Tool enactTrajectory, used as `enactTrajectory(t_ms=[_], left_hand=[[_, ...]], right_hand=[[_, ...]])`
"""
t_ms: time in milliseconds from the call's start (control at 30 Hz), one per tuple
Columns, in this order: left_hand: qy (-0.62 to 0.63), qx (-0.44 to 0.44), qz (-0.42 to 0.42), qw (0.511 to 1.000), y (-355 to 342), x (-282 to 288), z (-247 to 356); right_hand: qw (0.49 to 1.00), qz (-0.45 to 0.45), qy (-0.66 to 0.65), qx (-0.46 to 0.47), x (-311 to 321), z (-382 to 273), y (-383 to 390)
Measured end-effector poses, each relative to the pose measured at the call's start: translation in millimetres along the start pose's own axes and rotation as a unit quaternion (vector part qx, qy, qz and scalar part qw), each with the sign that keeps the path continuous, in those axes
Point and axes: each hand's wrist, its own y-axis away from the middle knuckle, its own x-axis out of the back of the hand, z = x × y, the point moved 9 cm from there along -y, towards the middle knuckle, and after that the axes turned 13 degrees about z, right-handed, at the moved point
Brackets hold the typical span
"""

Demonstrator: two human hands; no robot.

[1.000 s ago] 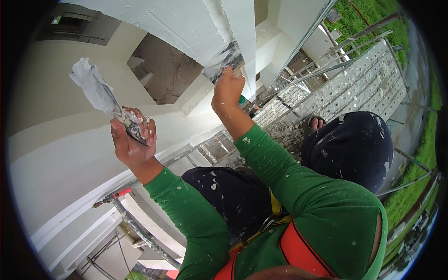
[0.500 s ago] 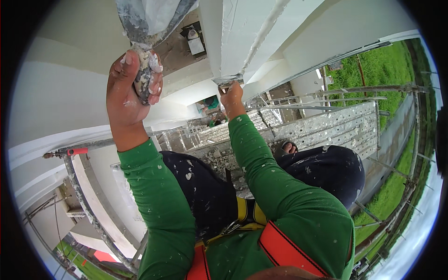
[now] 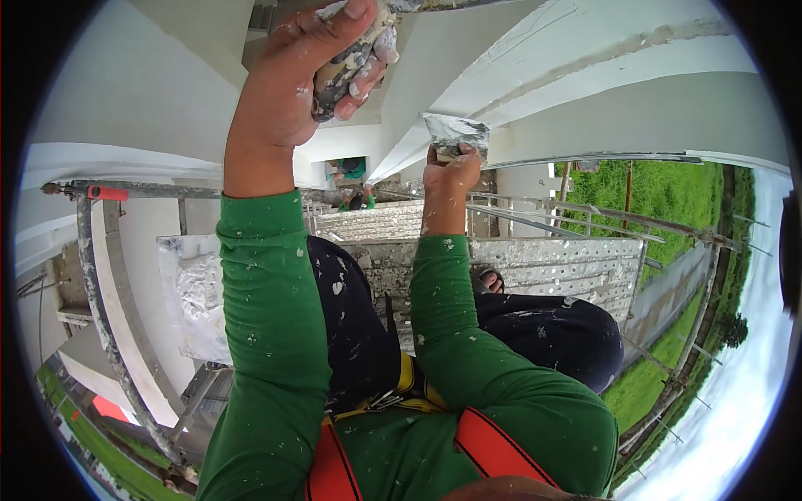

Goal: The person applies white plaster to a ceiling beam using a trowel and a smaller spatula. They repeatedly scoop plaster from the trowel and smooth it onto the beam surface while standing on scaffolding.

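Blade of flat, gray, paste-smeared metal point(image 3: 457, 136), prob. light, stiff & slick, is pinched in R hand point(image 3: 452, 174) by the flat white wall point(image 3: 585, 37), best held at its near edge, w/ L hand point(image 3: 280, 96) wrapped round a lumpy, paste-caked dark handle point(image 3: 332, 83).

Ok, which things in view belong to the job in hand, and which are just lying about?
In use:
- left hand: white-smeared speckled tool handle
- right hand: flat rectangular metal blade

Seemingly just about:
- perforated grey metal plank
- red cylindrical fitting on grey metal pole
- white-smeared flat piece, use unclear
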Motion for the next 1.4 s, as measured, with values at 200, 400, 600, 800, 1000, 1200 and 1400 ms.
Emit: enactTrajectory(t_ms=[200, 400, 600, 800, 1000, 1200, 1400], left_hand=[[-0.007, -0.002, -0.028, 1.0, -2, 4, -1], [-0.029, -0.03, -0.041, 0.998, -1, 20, 10], [0.005, -0.037, -0.007, 0.999, -6, 23, 14], [0.028, -0.012, 0.012, 0.999, -16, 29, 3], [0.036, -0.019, -0.003, 0.999, -18, 27, 4], [0.107, 0.028, 0.018, 0.994, -14, 11, 16], [0.028, -0.023, -0.005, 0.999, -19, 22, 6]], right_hand=[[0.993, 0.085, 0.047, -0.07, 41, 61, -82], [0.996, 0.02, 0.054, -0.069, -4, 53, -68], [0.997, -0.023, 0.068, -0.005, -61, -16, 34], [0.993, -0.09, 0.066, 0.029, -119, -88, 148], [0.989, -0.024, -0.053, 0.134, -41, -63, 84], [0.994, 0.065, 0.086, -0.02, 51, 47, -86], [0.996, 0.013, 0.071, -0.046, 17, 51, -103]])
